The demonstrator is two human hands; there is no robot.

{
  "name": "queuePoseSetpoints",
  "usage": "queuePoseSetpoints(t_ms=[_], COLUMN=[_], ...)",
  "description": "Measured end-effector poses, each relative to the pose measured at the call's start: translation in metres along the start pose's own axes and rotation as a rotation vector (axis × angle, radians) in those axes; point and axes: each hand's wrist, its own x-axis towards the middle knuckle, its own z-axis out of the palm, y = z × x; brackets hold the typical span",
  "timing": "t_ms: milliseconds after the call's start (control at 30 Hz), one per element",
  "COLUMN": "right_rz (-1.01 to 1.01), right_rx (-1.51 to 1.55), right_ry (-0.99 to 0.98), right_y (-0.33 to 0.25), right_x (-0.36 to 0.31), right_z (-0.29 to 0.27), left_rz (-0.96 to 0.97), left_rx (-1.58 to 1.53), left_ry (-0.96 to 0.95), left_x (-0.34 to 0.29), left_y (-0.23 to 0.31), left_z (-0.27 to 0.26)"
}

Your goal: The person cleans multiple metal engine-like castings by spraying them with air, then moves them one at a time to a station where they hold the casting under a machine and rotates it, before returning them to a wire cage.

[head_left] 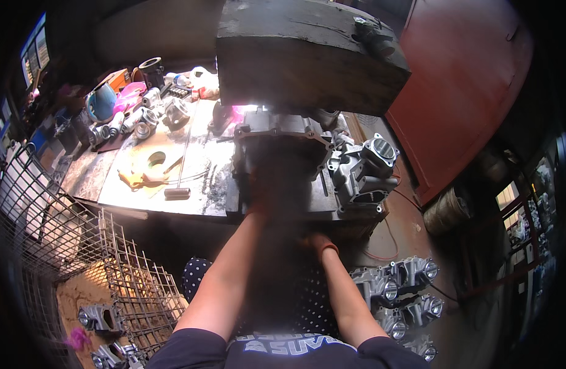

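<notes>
A dark smudge blurs the middle of the view and hides much of both hands. My left hand (257, 195) reaches up to the workbench, below a silver metal casting (275, 130) with bolt lugs along its rim. Its fingers are lost in the dark, so whether it touches the casting does not show. Lower down, beneath the bench's front edge, my right hand (317, 242) hangs over my lap in what looks like an orange glove; its fingers are hidden. Right of the first casting, another silver casting (363, 172) with a round flanged opening stands at the bench corner.
A big dark box-shaped hood (307, 67) overhangs the bench (200, 157). Cluttered parts, a yellow cloth (135, 175) and a short metal tube (177, 194) lie on the left. Wire cages (120, 264) stand lower left; several castings (412, 307) lie on the floor at right.
</notes>
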Motion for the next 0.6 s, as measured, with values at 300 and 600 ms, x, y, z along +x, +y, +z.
queuePoseSetpoints(t_ms=[300,600], right_rz=[0.039,-0.002], right_rx=[-0.084,-0.055], right_ry=[0.068,0.083], right_y=[-0.013,0.016], right_x=[-0.01,-0.018], right_z=[-0.007,-0.006], left_rz=[0.021,0.111], left_rx=[0.327,-0.168], left_ry=[-0.014,0.187], left_x=[-0.001,0.001], left_y=[-0.014,0.001], left_z=[0.035,-0.007])
